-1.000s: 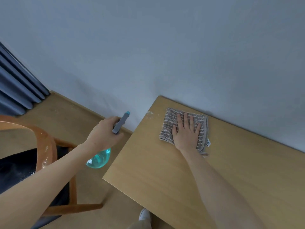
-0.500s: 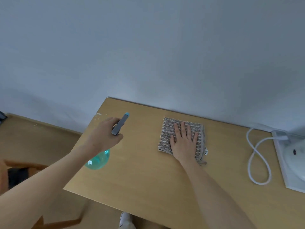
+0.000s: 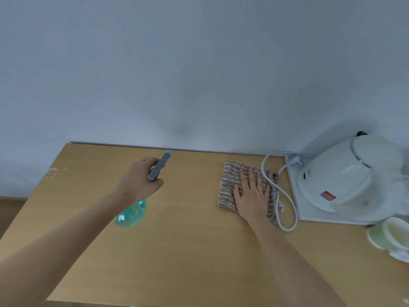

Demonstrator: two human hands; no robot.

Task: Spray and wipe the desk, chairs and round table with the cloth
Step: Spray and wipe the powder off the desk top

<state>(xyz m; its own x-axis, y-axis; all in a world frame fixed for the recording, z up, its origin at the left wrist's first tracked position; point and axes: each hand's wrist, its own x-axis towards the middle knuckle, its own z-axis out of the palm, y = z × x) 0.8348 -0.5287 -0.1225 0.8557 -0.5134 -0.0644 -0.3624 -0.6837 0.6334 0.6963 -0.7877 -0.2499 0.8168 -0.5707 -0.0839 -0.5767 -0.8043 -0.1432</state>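
Smooth wooden desk (image 3: pixel 188 251) under ribbed folded cloth (image 3: pixel 230 182)

The desk (image 3: pixel 199 251) filling the lower frame looked like pale wood laminate, smooth and matt, with whitish flecks near its upper-left corner. The cloth (image 3: pixel 230 185) at centre right was a ribbed, nubbly woven fabric. The spray bottle (image 3: pixel 130 214) at centre left had a glossy, translucent teal plastic body and a matt grey plastic head. The kettle (image 3: pixel 338 180) at right looked like smooth, glossy white plastic; its cord (image 3: pixel 287 200) was smooth white.
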